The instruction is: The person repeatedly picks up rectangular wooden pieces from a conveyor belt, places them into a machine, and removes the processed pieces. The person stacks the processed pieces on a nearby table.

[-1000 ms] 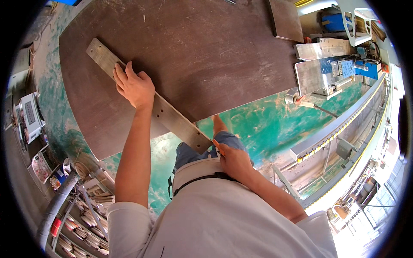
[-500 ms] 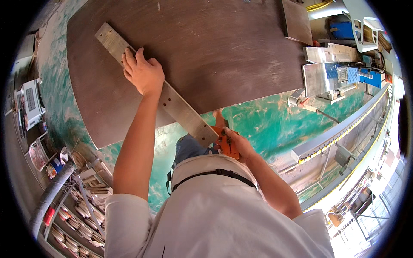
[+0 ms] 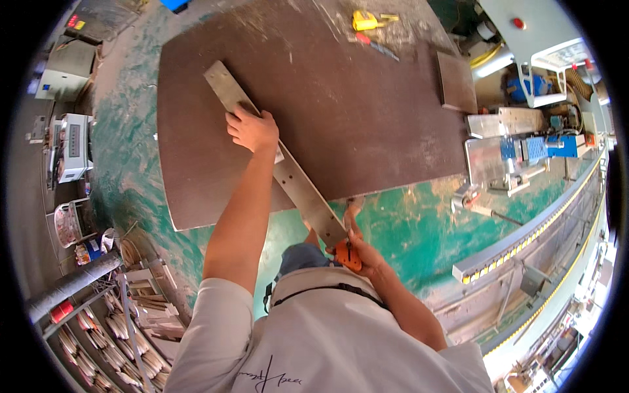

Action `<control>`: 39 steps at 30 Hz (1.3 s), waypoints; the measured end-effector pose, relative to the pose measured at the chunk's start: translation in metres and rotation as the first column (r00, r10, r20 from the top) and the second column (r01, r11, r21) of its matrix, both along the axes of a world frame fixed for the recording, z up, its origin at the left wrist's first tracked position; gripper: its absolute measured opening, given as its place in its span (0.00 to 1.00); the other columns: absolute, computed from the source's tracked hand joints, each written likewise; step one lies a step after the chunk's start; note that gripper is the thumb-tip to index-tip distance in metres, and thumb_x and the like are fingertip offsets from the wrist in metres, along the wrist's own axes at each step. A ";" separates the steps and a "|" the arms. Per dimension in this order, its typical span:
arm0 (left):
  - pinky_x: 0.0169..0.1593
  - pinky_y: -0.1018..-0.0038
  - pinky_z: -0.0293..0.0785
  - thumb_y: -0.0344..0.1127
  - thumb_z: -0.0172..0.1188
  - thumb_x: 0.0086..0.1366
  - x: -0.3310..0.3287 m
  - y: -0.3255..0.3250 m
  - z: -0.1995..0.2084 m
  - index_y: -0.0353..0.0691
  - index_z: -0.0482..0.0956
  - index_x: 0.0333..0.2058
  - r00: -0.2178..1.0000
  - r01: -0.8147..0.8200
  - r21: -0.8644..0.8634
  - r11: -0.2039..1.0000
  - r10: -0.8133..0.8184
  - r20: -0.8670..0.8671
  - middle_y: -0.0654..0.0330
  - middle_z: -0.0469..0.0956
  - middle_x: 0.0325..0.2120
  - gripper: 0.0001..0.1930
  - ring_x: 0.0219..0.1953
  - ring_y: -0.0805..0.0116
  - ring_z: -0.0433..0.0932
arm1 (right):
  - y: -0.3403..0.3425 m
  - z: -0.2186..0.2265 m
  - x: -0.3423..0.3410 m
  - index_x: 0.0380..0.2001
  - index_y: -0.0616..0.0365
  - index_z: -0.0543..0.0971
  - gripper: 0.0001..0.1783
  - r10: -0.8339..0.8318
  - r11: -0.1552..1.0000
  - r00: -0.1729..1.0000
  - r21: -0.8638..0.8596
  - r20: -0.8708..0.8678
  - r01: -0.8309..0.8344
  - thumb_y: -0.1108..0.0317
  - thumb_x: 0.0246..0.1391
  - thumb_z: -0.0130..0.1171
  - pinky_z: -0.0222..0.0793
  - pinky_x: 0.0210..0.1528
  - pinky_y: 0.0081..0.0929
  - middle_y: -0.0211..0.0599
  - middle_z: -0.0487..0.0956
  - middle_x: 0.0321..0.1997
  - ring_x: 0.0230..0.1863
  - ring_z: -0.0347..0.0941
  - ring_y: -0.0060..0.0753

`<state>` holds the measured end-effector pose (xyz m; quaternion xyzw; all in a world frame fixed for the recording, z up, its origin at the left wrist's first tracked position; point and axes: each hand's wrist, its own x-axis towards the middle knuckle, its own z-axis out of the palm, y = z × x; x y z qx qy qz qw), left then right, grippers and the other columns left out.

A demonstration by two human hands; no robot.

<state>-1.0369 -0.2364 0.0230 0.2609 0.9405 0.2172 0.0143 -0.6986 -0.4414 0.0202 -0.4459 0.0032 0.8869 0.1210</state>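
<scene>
A long flat metal bar (image 3: 305, 191) with holes lies slantwise across a large brown board (image 3: 386, 111), its near end jutting past the board's front edge toward my waist. My left hand (image 3: 255, 131) grips the bar's far half, fingers over one edge and the thumb by the other. Close to my waist, my right hand (image 3: 368, 259) is closed round an orange tool (image 3: 347, 255) with dark parts, held at the bar's near end. Its exact kind is hard to make out, since my fingers cover part of it.
Toward the board's far edge lie a yellow tool (image 3: 365, 20) and a red-and-grey hand tool (image 3: 377, 46). A smaller brown panel (image 3: 457, 82) rests at the right. Beyond it stands machinery with metal plates (image 3: 483, 160), and a long rail (image 3: 524, 242) runs along the right.
The view has shifted, bringing the board's far edge into sight. The orange tool has turned and shows less of its face. Both hands keep their holds.
</scene>
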 end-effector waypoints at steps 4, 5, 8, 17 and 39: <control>0.66 0.49 0.58 0.38 0.64 0.61 -0.029 0.004 0.037 0.50 0.59 0.68 0.980 0.194 -0.235 0.953 -0.178 0.088 0.44 0.51 0.69 0.37 0.68 0.41 0.55 | -0.001 0.015 0.005 0.58 0.58 0.69 0.26 -0.028 0.998 0.998 0.054 0.061 0.025 0.48 0.70 0.47 0.81 0.43 0.37 0.45 0.80 0.49 0.45 0.81 0.42; 0.66 0.50 0.59 0.36 0.64 0.62 -0.035 0.002 0.047 0.51 0.59 0.68 0.959 0.284 -0.257 0.924 -0.273 0.077 0.46 0.52 0.69 0.37 0.67 0.42 0.56 | -0.002 0.014 0.013 0.59 0.58 0.67 0.27 -0.049 0.997 0.995 0.066 0.087 0.044 0.48 0.70 0.46 0.81 0.42 0.36 0.45 0.80 0.49 0.44 0.80 0.41; 0.68 0.56 0.61 0.29 0.63 0.62 -0.061 -0.019 0.065 0.54 0.63 0.68 0.814 0.565 -0.270 0.779 -0.580 0.029 0.53 0.57 0.69 0.35 0.67 0.47 0.58 | -0.004 0.014 0.046 0.61 0.57 0.66 0.26 -0.144 0.984 0.980 0.127 0.136 0.127 0.50 0.70 0.46 0.80 0.39 0.35 0.45 0.79 0.48 0.41 0.80 0.39; 0.71 0.61 0.58 0.17 0.54 0.58 -0.020 -0.089 0.087 0.45 0.66 0.65 0.159 0.972 -0.214 0.100 -0.947 0.278 0.58 0.65 0.63 0.35 0.65 0.53 0.62 | -0.007 0.021 0.105 0.60 0.59 0.66 0.22 -0.215 0.966 0.943 0.196 0.255 0.167 0.61 0.68 0.53 0.81 0.37 0.36 0.48 0.78 0.46 0.35 0.80 0.41; 0.72 0.51 0.49 0.57 0.74 0.41 -0.010 -0.174 0.030 0.51 0.76 0.56 0.067 0.984 -0.170 0.057 -0.996 0.054 0.57 0.66 0.65 0.41 0.69 0.56 0.60 | 0.044 0.089 -0.004 0.41 0.61 0.74 0.12 0.141 -0.165 0.347 0.367 0.927 -0.915 0.70 0.54 0.56 0.76 0.33 0.46 0.49 0.80 0.31 0.31 0.80 0.52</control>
